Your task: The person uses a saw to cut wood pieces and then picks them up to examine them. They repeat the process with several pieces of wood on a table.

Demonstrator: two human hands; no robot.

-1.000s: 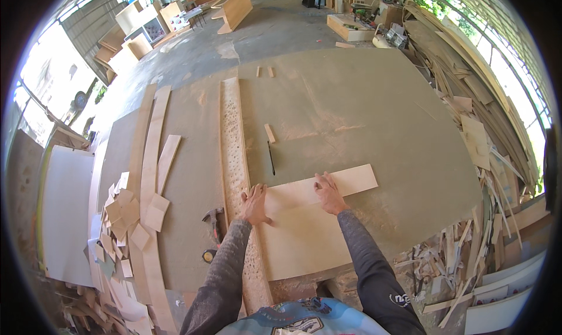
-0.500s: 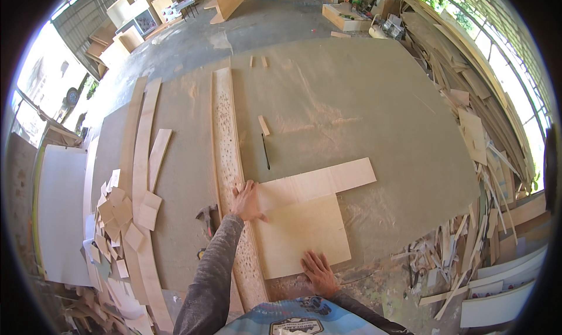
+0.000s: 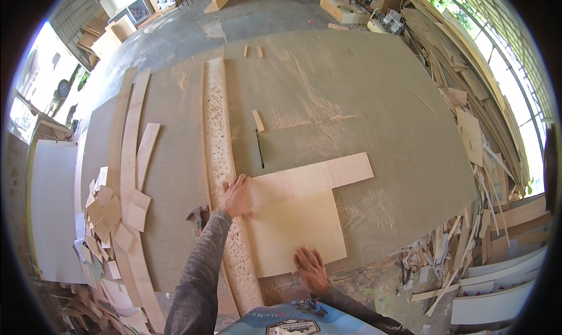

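My left hand lies over the right edge of a long, hole-pocked wooden plank, its fingers and thumb apart. Its fingertips reach the left end of a pale wooden strip. Against the near side of that strip sits a squarish thin wooden panel, its left edge along the plank. My right hand is spread on the panel's near edge, fingers flat and pointing away from me. Neither hand holds anything. Left of the plank, a hammer lies partly behind my left forearm.
Beyond the strip are a thin black stick and a small wood block. Long boards and a heap of square offcuts lie at the left. Scrap wood is piled along the right.
The whole view has shifted slightly, so things appear a little further left. Both hands keep their places on the wood, and the strip and panel stay together.
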